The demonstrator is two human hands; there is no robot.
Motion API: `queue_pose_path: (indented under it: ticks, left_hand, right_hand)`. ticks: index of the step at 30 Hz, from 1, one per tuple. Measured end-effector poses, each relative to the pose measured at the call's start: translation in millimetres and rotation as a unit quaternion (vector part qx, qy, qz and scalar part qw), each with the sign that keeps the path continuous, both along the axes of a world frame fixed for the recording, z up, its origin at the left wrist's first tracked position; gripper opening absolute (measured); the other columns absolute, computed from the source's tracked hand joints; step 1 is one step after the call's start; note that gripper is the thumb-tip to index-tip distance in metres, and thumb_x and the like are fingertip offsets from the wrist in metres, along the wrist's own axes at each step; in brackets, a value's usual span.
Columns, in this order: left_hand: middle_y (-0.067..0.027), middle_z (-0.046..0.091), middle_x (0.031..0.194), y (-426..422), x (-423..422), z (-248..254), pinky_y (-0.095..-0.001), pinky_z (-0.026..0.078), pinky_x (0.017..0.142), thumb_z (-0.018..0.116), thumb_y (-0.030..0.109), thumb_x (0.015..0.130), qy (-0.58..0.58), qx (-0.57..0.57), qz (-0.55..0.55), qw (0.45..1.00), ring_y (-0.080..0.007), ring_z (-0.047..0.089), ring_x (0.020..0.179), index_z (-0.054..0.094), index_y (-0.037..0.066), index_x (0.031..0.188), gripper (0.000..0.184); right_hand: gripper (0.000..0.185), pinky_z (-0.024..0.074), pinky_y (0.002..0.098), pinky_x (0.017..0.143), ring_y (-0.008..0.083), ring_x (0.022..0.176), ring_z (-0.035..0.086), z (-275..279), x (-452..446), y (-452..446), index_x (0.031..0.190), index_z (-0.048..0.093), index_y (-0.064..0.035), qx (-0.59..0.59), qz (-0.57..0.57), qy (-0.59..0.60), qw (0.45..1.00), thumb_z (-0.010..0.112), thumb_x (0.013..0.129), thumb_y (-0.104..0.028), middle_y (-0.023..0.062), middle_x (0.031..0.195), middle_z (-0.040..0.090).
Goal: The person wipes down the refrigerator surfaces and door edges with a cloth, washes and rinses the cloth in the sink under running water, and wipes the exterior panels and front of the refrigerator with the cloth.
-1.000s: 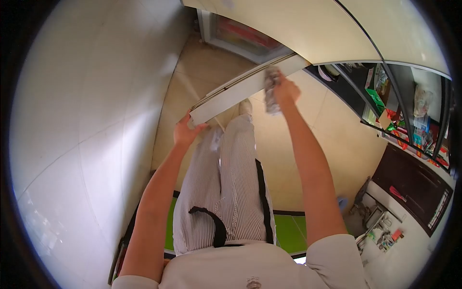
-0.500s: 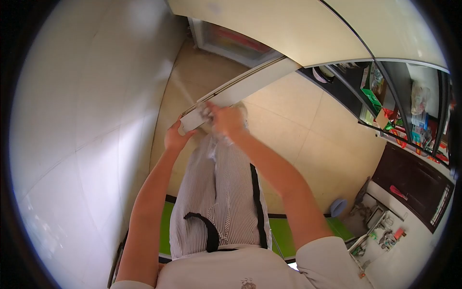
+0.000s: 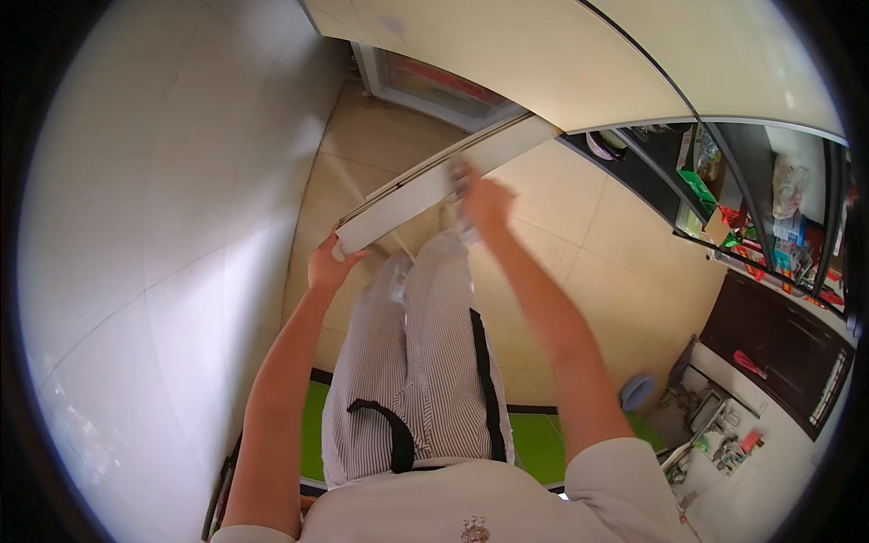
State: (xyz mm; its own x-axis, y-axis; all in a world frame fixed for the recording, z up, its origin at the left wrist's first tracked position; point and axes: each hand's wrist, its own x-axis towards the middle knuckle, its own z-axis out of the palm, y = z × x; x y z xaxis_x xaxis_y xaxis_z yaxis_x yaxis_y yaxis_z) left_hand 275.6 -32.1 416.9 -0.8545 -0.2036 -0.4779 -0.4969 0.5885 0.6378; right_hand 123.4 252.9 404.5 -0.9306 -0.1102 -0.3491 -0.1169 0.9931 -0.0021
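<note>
A long white panel (image 3: 407,204) with a dark groove along its far side, like the edge of a door, runs up and right from my left hand. My left hand (image 3: 335,261) grips its near end, with the thumb on one side and fingers on the other. My right hand (image 3: 489,206) is closed on a greyish crumpled cloth (image 3: 458,172), held at the panel's face about midway along. Motion blurs both the right hand and the cloth, so the exact contact is hard to tell.
A glass-fronted case (image 3: 444,86) with red contents stands beyond the panel. Cream cabinet fronts (image 3: 507,54) span the top. Shelves (image 3: 742,181) at right hold packets and boxes. A pale wall (image 3: 163,235) rises on the left; a blue basin (image 3: 636,391) is at lower right.
My right hand with the cloth has moved up and to the right along the panel, away from the left hand. My left hand stays at the panel's near end.
</note>
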Motion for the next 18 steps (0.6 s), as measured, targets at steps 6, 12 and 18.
queue_pose_path:
  ticks: [6,12,18]
  left_hand:
    - [-0.0165,0.062,0.111,-5.0,8.3,-21.4,-0.0381,0.048,0.083,0.077,0.041,0.066,-0.007,-0.056,-0.024,0.998,-0.0322,0.06,0.102,0.045,0.008,0.132,0.081]
    - [-0.0176,0.059,0.117,3.9,8.3,-15.7,-0.0388,0.047,0.088,0.076,0.045,0.065,-0.022,-0.03,0.007,0.999,-0.0328,0.057,0.107,0.04,0.01,0.136,0.087]
    - [-0.0172,0.058,0.119,2.5,-0.7,-13.9,-0.0388,0.046,0.089,0.075,0.046,0.065,-0.053,-0.033,-0.011,0.998,-0.0319,0.056,0.109,0.037,0.012,0.138,0.09]
  right_hand:
    - [0.054,0.0489,0.0435,0.059,0.029,0.065,0.064,34.9,96.7,-125.0,0.126,0.052,-0.0256,-0.19,0.174,-0.047,0.965,0.057,0.073,-0.018,0.0126,0.072,0.065]
    - [0.053,0.0497,0.0435,0.059,0.0278,0.067,0.065,54.3,17.9,-50.6,0.125,0.053,-0.0316,-0.078,0.039,-0.05,0.995,0.056,0.073,-0.02,0.0094,0.073,0.066]
    - [0.057,0.0507,0.0398,0.057,0.0255,0.066,0.066,33.6,44.0,-83.6,0.134,0.044,-0.027,-0.02,0.024,-0.031,0.999,0.055,0.078,-0.021,0.0075,0.074,0.067]
